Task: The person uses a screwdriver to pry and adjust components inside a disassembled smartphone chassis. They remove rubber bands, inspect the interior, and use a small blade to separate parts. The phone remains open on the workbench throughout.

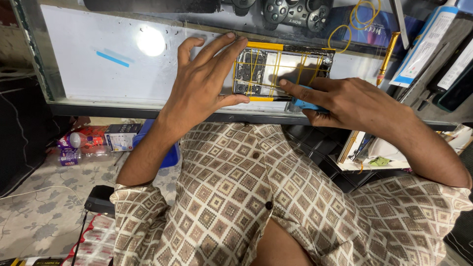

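Centrally, a smartphone (281,71) bound with yellow rubber bands (268,69) is shown lying flat on the glass worktop (98,64), near its front edge. Behind it, game controllers (295,12) are seen under the glass, and a yellow-handled screwdriver (387,56) lies to the right. On the floor at the left, a plastic bottle (74,148) and a small box (118,137) are visible. The left hand (207,81) is spread, fingers apart, pressed on the phone's left end. The right hand (345,101) is closed around a blue tool (305,104), index finger extended onto the phone.
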